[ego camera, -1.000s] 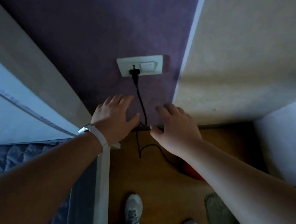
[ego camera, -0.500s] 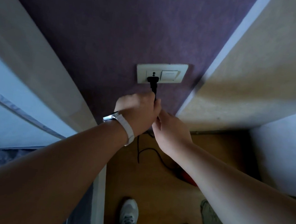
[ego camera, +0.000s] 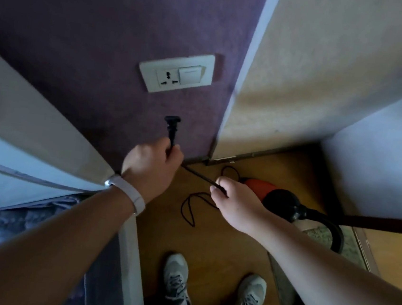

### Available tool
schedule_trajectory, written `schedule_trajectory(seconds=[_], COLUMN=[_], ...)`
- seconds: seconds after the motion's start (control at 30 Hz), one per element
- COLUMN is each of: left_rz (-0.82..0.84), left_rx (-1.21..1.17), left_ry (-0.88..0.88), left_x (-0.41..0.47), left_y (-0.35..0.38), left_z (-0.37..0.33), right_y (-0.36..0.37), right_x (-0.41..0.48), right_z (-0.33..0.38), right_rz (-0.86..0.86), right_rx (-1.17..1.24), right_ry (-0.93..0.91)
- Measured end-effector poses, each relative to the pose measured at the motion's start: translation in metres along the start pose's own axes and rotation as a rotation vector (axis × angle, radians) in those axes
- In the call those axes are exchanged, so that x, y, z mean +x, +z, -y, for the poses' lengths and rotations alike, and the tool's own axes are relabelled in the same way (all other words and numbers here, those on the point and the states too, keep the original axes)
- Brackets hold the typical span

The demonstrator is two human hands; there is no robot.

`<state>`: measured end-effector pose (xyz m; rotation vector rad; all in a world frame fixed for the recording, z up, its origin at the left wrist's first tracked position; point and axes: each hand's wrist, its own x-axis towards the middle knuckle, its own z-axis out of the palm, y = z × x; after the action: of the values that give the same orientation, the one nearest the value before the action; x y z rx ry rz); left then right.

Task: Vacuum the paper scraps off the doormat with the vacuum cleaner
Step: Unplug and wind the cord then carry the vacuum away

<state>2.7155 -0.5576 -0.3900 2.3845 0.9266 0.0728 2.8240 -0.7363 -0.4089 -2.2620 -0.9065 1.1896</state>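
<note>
left of centre, the left hand (ego camera: 152, 164) is fisted round the cord (ego camera: 198, 175) just under the plug (ego camera: 172, 124), which stands clear below the wall socket (ego camera: 169, 78). better to grip the plug body than the flex, and to keep the slack untangled. the right hand (ego camera: 235, 203) pinches the cord between thumb and fingertips. right of centre sits the vacuum cleaner (ego camera: 272, 197), the doormat (ego camera: 320, 235) edge beyond it, scraps unseen.

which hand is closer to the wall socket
Left. The left hand grips the cord just below the plug, under the socket; the right hand pinches the cord lower, beside the vacuum cleaner.
</note>
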Motion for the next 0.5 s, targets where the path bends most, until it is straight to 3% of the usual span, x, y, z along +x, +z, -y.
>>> schedule_trajectory(seconds=[0.07,0.2,0.4,0.5], left_rz=[0.051,0.003,0.064,0.138], left_rx=[0.064,0.26,0.374,0.435], left_ry=[0.019,0.254,0.166,0.271], left_x=[0.004,0.007,0.038,0.042], left_y=[-0.007,-0.007,0.008,0.034], left_z=[0.01,0.002,-0.001,-0.032], right_y=[-0.014,-0.04,-0.061,-0.067], right_x=[-0.007,-0.016,-0.044,-0.054], right_z=[-0.018,-0.053,-0.124,-0.149], right_rz=[0.017,0.045,0.021,-0.048], right_rx=[0.091,0.094,0.019,0.042], right_ry=[0.057,0.117,0.33,0.316])
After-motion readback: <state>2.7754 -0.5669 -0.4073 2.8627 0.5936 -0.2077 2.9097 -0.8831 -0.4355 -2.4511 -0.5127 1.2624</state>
